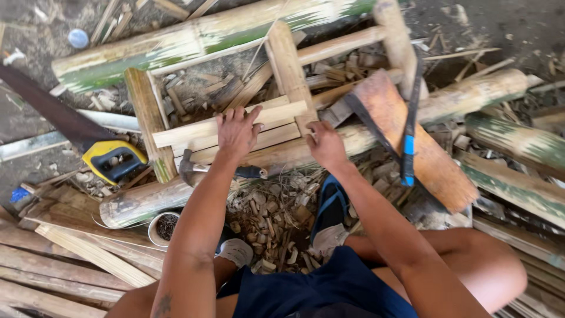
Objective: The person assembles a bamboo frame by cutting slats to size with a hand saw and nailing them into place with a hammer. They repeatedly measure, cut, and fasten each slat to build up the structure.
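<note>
A small frame of split bamboo slats (176,131) lies on a thick bamboo pole (147,200) in front of me. My left hand (236,133) rests flat on the frame's horizontal slats, fingers spread. To the right of it, my right hand (325,145) presses on the end of the same slats where they meet an upright slat (289,65); its fingers are curled, and I cannot tell if it pinches something small. A hammer (203,170) lies just below the slats, under my left wrist.
A handsaw with a yellow and black handle (112,159) lies at the left. A hacksaw with a blue grip (408,141) rests on a wooden block (412,141) at right. Bamboo poles, slats and chips cover the ground. A small round container (163,227) sits by my knee.
</note>
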